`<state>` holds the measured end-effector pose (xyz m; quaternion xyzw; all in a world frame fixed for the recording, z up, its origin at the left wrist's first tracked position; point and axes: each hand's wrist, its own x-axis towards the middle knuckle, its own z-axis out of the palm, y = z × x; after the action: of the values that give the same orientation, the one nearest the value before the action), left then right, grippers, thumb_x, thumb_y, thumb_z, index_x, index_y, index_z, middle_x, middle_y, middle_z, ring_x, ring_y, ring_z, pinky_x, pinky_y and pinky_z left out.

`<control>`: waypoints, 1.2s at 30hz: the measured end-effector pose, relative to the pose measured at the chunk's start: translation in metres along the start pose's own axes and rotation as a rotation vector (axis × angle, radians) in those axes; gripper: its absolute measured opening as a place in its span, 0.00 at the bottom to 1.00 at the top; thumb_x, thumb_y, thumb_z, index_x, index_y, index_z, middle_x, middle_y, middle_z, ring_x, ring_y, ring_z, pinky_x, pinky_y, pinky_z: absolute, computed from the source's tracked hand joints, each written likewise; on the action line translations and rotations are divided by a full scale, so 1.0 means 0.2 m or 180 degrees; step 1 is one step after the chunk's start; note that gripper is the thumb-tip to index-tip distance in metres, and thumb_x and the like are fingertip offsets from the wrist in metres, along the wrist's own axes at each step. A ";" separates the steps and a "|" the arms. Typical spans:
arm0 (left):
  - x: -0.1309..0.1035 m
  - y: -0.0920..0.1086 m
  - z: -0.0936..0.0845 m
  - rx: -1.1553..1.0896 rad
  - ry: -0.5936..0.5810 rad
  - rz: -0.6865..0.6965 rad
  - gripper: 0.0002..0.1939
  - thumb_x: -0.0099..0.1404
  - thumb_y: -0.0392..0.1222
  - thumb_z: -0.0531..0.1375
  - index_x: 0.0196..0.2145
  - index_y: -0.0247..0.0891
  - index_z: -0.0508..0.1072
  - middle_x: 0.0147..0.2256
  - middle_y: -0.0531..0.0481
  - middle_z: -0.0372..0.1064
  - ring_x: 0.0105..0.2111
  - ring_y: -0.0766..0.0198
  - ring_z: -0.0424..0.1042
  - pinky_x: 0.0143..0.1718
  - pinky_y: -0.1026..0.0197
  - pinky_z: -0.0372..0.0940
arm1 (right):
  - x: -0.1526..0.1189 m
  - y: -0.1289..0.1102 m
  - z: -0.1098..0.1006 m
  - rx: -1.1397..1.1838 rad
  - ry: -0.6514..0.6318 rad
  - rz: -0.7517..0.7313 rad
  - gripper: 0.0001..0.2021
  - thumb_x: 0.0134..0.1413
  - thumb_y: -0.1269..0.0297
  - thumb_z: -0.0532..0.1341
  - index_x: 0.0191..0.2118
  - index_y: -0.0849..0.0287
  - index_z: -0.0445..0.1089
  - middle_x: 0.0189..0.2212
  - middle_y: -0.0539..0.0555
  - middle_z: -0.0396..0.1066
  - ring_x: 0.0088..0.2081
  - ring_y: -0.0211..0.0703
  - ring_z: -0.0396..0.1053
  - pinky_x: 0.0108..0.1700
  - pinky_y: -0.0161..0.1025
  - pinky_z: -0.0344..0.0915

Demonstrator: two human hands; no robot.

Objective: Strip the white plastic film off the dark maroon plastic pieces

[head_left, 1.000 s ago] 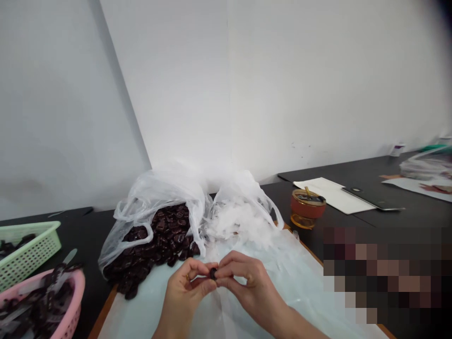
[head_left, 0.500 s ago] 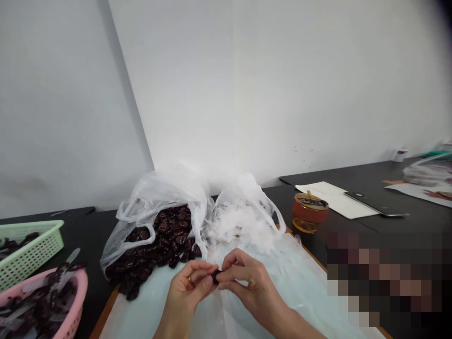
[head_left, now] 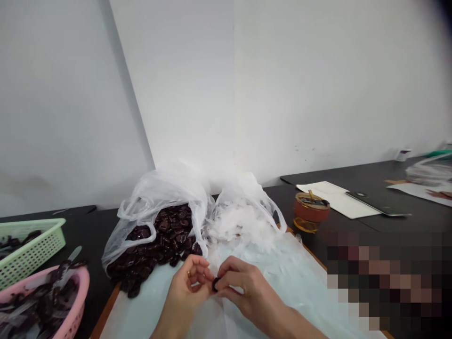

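Over the pale sheet (head_left: 141, 310), my hands meet at a small dark glossy piece (head_left: 215, 284). My right hand (head_left: 243, 285) pinches it between thumb and fingertips. From the other side, the curled fingers and thumb of my left hand (head_left: 192, 285) close in on its edge; a ring is on one finger. Just beyond my left hand, a heap of similar dark glossy pieces (head_left: 169, 235) spills from a white plastic bag (head_left: 141, 188). Behind my right hand, a second white bag (head_left: 243, 188) holds white, flimsy scraps (head_left: 243, 221).
At the left stand a pink basket (head_left: 83, 287) and a green basket (head_left: 45, 245), both with dark pieces. On the black table (head_left: 275, 197) at right are an amber bowl (head_left: 310, 212), white paper (head_left: 328, 193) and a dark flat device (head_left: 374, 202). A pixelated patch hides the lower right.
My left fingers have curled and loosened slightly around the dark piece. My right hand has shifted a little down and still pinches it. The bags and baskets stay in place.
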<state>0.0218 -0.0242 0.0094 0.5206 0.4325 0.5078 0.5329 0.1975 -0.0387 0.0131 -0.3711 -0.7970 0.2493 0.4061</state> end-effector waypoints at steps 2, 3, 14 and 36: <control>-0.01 -0.01 0.00 0.0056 -0.0009 0.0094 0.15 0.46 0.27 0.63 0.31 0.41 0.70 0.25 0.57 0.68 0.26 0.65 0.68 0.28 0.63 0.66 | 0.00 -0.01 0.01 0.0058 -0.0028 0.0031 0.07 0.50 0.75 0.66 0.35 0.57 0.75 0.37 0.52 0.71 0.36 0.38 0.71 0.40 0.32 0.66; -0.01 -0.01 0.01 0.0073 -0.0025 0.0119 0.15 0.47 0.27 0.62 0.32 0.41 0.69 0.25 0.58 0.66 0.27 0.65 0.67 0.28 0.63 0.66 | 0.00 -0.01 0.01 0.0065 -0.0036 0.0067 0.09 0.47 0.77 0.67 0.35 0.57 0.74 0.36 0.52 0.70 0.36 0.38 0.70 0.40 0.32 0.66; 0.00 0.09 -0.02 0.0205 0.0326 0.0218 0.11 0.47 0.30 0.63 0.24 0.42 0.65 0.21 0.61 0.58 0.23 0.67 0.61 0.24 0.66 0.60 | 0.00 -0.06 0.04 -0.0505 0.0258 0.0061 0.17 0.45 0.81 0.59 0.42 0.57 0.64 0.36 0.52 0.68 0.37 0.41 0.69 0.39 0.35 0.65; -0.01 -0.04 0.03 -0.0938 -0.0406 -0.0740 0.16 0.55 0.52 0.67 0.24 0.39 0.69 0.23 0.54 0.70 0.25 0.65 0.70 0.29 0.63 0.66 | 0.00 -0.04 0.04 -0.0595 0.0277 0.0155 0.15 0.48 0.77 0.62 0.43 0.55 0.71 0.35 0.52 0.67 0.35 0.41 0.68 0.37 0.35 0.65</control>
<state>0.0282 -0.0268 0.0010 0.4146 0.3761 0.4666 0.6848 0.1873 -0.0452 0.0142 -0.4371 -0.7892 0.1673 0.3977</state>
